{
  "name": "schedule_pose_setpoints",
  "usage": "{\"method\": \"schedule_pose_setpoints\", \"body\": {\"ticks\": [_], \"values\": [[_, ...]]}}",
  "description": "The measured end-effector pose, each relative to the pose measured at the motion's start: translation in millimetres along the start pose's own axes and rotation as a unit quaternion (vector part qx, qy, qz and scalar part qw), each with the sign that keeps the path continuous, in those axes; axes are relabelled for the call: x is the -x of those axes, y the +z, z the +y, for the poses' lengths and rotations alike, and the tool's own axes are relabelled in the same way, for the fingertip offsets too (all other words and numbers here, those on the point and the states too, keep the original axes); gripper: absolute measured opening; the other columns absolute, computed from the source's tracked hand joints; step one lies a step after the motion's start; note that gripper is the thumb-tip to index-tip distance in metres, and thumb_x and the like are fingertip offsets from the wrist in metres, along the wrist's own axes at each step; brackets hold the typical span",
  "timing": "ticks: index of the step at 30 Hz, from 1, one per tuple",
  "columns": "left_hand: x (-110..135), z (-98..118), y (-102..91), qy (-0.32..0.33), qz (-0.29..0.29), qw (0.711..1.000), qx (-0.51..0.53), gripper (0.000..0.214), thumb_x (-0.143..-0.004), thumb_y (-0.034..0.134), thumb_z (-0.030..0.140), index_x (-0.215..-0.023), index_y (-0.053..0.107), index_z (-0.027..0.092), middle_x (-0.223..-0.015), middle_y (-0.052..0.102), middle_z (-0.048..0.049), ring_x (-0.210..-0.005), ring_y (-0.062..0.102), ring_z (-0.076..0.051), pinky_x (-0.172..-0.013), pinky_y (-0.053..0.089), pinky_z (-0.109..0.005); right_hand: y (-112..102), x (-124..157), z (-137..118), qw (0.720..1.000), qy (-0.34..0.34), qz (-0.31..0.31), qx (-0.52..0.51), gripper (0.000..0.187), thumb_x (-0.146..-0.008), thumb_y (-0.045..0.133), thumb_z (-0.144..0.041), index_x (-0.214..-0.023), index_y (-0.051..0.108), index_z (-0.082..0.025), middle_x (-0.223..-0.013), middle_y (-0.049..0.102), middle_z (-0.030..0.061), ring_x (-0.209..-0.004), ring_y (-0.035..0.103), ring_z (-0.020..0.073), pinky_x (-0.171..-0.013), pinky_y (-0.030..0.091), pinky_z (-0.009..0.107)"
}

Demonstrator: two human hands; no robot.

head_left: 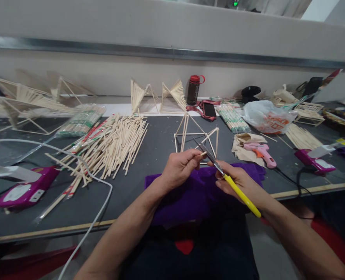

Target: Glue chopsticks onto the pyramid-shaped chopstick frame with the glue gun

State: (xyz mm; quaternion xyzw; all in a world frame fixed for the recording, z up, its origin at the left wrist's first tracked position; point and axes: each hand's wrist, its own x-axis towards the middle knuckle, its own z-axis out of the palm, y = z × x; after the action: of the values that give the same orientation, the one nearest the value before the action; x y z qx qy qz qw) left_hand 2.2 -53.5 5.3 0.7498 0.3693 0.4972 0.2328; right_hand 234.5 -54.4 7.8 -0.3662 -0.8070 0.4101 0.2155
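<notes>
My left hand [180,168] is closed, pinching a short wooden stick [203,154] whose tip pokes out to the right. My right hand [239,182] grips yellow-handled scissors [225,177], and the open blades reach up to the stick's end. Both hands hover over a purple cloth [195,194] at the table's near edge. Just behind them stands a small frame of glued sticks [196,137].
A loose heap of wooden sticks [111,146] lies to the left, with a white cable [96,182] crossing it. A pink glue gun [261,152] rests on paper at the right. Finished stick models, a dark bottle [193,90], a phone [209,109] and bagged sticks line the back wall.
</notes>
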Motion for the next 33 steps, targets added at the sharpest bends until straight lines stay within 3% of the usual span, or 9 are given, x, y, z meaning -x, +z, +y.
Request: {"method": "schedule_pose_setpoints", "body": {"ticks": [7, 10, 13, 16, 21, 28, 33], "values": [[-1, 4, -1.4, -0.017, 0.004, 1.000, -0.007, 0.021, -0.098, 0.052, 0.026, -0.089, 0.068, 0.017, -0.063, 0.064, 0.0030, -0.056, 0.057, -0.007, -0.058, 0.044, -0.018, -2, 2, 1, 1.000, -0.007, -0.004, 0.008, 0.039, -0.092, 0.056, -0.026, -0.131, 0.054, -0.021, -0.081, 0.053, -0.0019, -0.069, 0.048, 0.0112, -0.064, 0.041, 0.023], [-2, 4, -2.3, -0.013, 0.008, 1.000, 0.007, 0.022, -0.096, 0.054, 0.025, -0.082, 0.068, 0.017, -0.063, 0.065, 0.0020, -0.057, 0.059, -0.008, -0.059, 0.045, -0.019, -2, 1, -5, 0.991, 0.000, 0.056, 0.121, 0.049, -0.086, 0.065, -0.035, -0.131, 0.052, -0.019, -0.086, 0.058, 0.0006, -0.071, 0.053, 0.0145, -0.067, 0.044, 0.028], [-2, 3, -1.9, -0.023, 0.017, 0.999, 0.030, 0.015, -0.093, 0.056, 0.020, -0.088, 0.070, 0.016, -0.067, 0.068, 0.0013, -0.059, 0.061, -0.008, -0.059, 0.047, -0.019, 0, -1, -10, 0.963, -0.006, 0.118, 0.242, 0.061, -0.078, 0.072, -0.039, -0.132, 0.051, -0.019, -0.101, 0.062, 0.0069, -0.084, 0.060, 0.0222, -0.075, 0.048, 0.037], [-1, 2, -0.9, -0.028, 0.016, 0.999, 0.033, 0.013, -0.090, 0.057, 0.017, -0.090, 0.070, 0.016, -0.073, 0.071, 0.0001, -0.063, 0.062, -0.009, -0.061, 0.048, -0.019, 2, -3, -12, 0.949, -0.024, 0.133, 0.285, 0.061, -0.078, 0.071, -0.038, -0.132, 0.050, -0.019, -0.110, 0.063, 0.0106, -0.093, 0.062, 0.0271, -0.079, 0.050, 0.041], [-1, 2, -0.4, -0.035, 0.012, 0.999, 0.025, 0.014, -0.090, 0.057, 0.018, -0.088, 0.070, 0.016, -0.073, 0.071, -0.0001, -0.063, 0.063, -0.010, -0.061, 0.048, -0.020, 5, -6, -10, 0.947, -0.045, 0.151, 0.281, 0.062, -0.078, 0.071, -0.040, -0.131, 0.049, -0.018, -0.110, 0.064, 0.0120, -0.093, 0.063, 0.0284, -0.078, 0.051, 0.042], [-1, 0, -1.5, -0.019, 0.008, 1.000, 0.000, 0.016, -0.093, 0.056, 0.022, -0.084, 0.068, 0.018, -0.066, 0.068, 0.0017, -0.058, 0.059, -0.009, -0.058, 0.046, -0.020, 3, -6, -12, 0.966, -0.038, 0.120, 0.225, 0.062, -0.079, 0.072, -0.035, -0.134, 0.047, -0.021, -0.102, 0.063, 0.0069, -0.086, 0.062, 0.0221, -0.073, 0.051, 0.036], [0, -1, 0.7, 0.003, 0.011, 0.999, -0.035, 0.021, -0.094, 0.055, 0.024, -0.078, 0.067, 0.017, -0.064, 0.066, 0.0020, -0.055, 0.059, -0.008, -0.056, 0.044, -0.018, 3, -7, -11, 0.967, -0.036, 0.116, 0.224, 0.065, -0.080, 0.072, -0.039, -0.136, 0.046, -0.020, -0.107, 0.064, 0.0088, -0.088, 0.062, 0.0231, -0.076, 0.051, 0.039]]}}
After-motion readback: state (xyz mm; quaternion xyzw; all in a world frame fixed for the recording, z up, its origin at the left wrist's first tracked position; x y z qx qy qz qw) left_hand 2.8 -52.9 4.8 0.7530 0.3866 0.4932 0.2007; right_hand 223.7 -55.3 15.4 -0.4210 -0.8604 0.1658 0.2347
